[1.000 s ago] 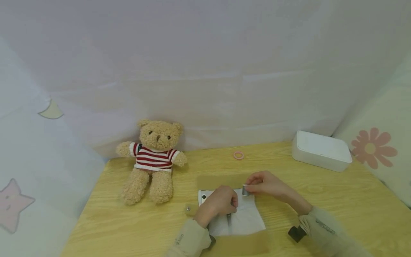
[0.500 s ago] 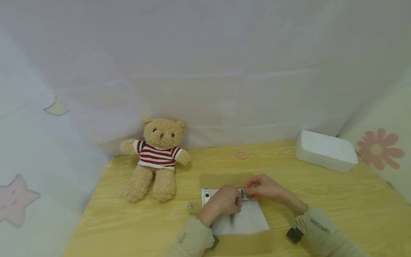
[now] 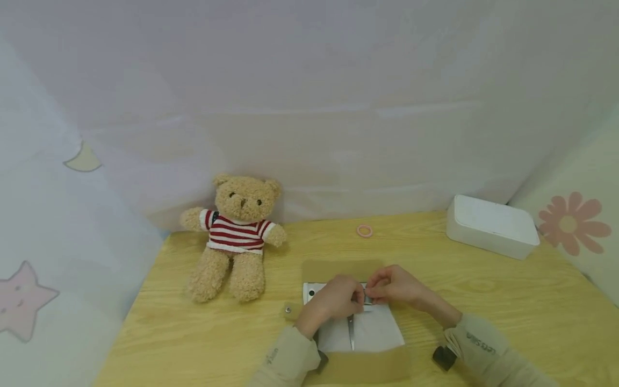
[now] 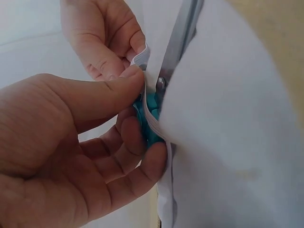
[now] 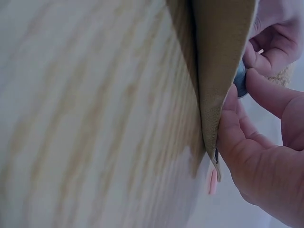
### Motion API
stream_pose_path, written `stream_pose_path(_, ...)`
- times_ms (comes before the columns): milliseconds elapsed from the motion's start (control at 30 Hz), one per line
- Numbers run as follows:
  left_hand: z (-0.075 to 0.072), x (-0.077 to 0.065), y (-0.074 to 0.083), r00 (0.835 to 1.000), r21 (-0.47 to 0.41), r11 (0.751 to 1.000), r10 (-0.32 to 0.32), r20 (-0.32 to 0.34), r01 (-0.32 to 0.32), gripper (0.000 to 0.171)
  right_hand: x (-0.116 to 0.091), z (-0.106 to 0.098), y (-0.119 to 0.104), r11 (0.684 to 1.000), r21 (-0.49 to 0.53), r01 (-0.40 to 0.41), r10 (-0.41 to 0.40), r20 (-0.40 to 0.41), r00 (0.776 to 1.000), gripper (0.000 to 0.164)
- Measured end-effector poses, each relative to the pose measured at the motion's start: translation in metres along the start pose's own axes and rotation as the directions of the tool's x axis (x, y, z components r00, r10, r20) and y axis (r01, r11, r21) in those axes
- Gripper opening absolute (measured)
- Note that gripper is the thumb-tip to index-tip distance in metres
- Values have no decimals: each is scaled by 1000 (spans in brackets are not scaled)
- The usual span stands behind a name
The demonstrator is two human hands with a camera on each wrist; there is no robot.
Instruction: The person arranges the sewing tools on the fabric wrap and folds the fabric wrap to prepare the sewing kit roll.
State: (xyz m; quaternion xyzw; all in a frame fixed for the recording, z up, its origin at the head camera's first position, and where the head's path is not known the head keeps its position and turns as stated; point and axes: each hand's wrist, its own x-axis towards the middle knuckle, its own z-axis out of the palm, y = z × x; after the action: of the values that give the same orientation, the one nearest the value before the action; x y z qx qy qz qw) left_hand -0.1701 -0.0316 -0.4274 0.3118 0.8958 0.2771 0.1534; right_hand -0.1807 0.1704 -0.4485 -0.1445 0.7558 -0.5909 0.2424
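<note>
the spool point(image 5: 241, 81) sits in the gap between the two hands, at the fingertips of the right hand point(image 3: 397, 286), which is the nearer one to it. thumb and fingers hold it in a narrow pinch, so from that grip it lies to the left, toward the other hand. which way its long axis points cannot be told, as the fingers cover much of it.

the left hand point(image 3: 336, 298) is curled in, thumb and fingertips pinching the stretchy white band point(image 4: 153, 124), which bows out there. the scissors point(image 3: 351, 334) are tucked behind that band: teal handles at the left fingertips, blades pointing back toward the person. that puts the spool just beyond the handle end, near the band; whether it is under the band or only beside it is not clear.

below both hands is the unfolded tan pouch point(image 3: 358, 367), its white lining point(image 3: 382, 328) facing up, a snap tab point(image 3: 288, 310) out on the left side.

the pouch lies on a wood-grain table point(image 3: 222, 344). farther off, a pink ring point(image 3: 365, 231) rests past the pouch, a teddy bear point(image 3: 237, 236) sits back left, and a white box point(image 3: 492, 226) stands back right. pale cloth point(image 3: 309, 123) hangs behind.
</note>
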Motion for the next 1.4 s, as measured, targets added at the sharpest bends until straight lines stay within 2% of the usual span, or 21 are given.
stream_pose_path(300, -3, -1, 3, 1000, -13, 999, 31, 4, -31, 22, 1, -3, 3, 999, 35, 14, -16, 53, 998, 20)
stream_pose_path(433, -3, -1, 3, 998, 15, 998, 60, 4, -60, 23, -1, -5, 0, 1000, 25, -1, -2, 83, 997, 19)
stream_pose_path(767, -5, -2, 1, 993, 48, 992, 114, 7, -114, 23, 0, -1, -4, 991, -116, 62, -52, 88, 995, 13)
stream_pose_path(967, -5, -3, -2, 995, 31, 994, 100, 17, -101, 21, 0, 0, -4, 986, -141, 89, -72, 121, 990, 13)
stream_pose_path(1067, -4, -1, -2, 996, 34, 996, 86, 25, -87, 21, 1, -3, -2, 993, -95, 76, -61, 151, 987, 16)
stream_pose_path(1200, -3, 0, -1, 997, 63, 995, 75, 25, -77, 21, 3, -8, 0, 999, -40, 14, -7, 172, 985, 21)
stream_pose_path(1300, -3, 0, -1, 997, 78, 994, 73, 24, -75, 22, 4, -9, 0, 999, -43, -18, 26, 181, 983, 21)
stream_pose_path(1400, -3, 0, 0, 997, 78, 995, 67, 28, -69, 23, 5, -8, 0, 998, -64, -16, 29, 199, 980, 19)
